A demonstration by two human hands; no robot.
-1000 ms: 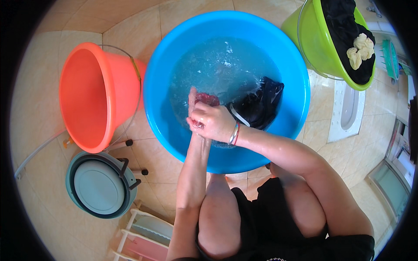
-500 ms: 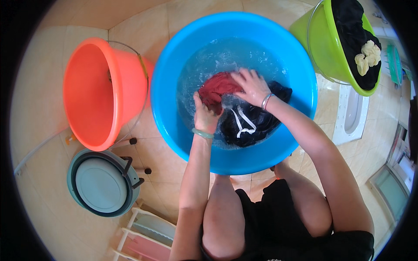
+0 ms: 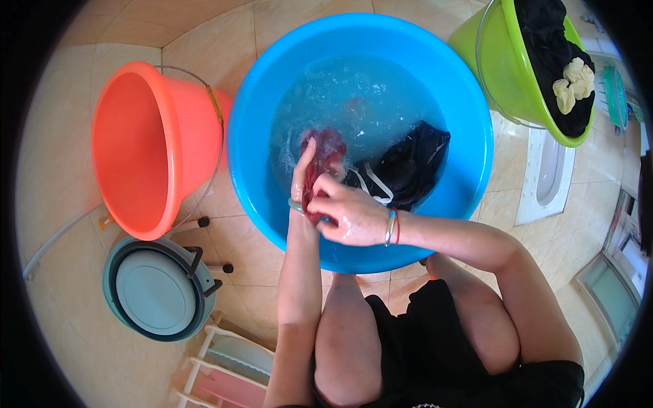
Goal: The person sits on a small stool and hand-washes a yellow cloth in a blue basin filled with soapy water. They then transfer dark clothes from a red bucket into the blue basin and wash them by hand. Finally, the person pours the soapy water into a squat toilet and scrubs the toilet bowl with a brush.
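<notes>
A wet red cloth lies partly in the water near the left side of a big blue basin. My left hand holds it from the left, thumb stretched up along it and the other fingers hidden beneath. Bent across the near end of the cloth, my right hand grips it with curled fingers close to the left wrist. A black garment with a white drawstring floats bunched to the right, touching neither hand as far as I can see.
An orange bucket stands left of the basin, with a grey-green folding basin nearer me. At the far right, a lime-green bucket holds black cloth and pale yellow cloth. A white squat toilet lies beyond the basin's right side.
My right hand has come from the cloth's far right edge toward me and left, and now grips its near end. The red cloth has shifted nearer and left; the black garment has spread out rightward.
</notes>
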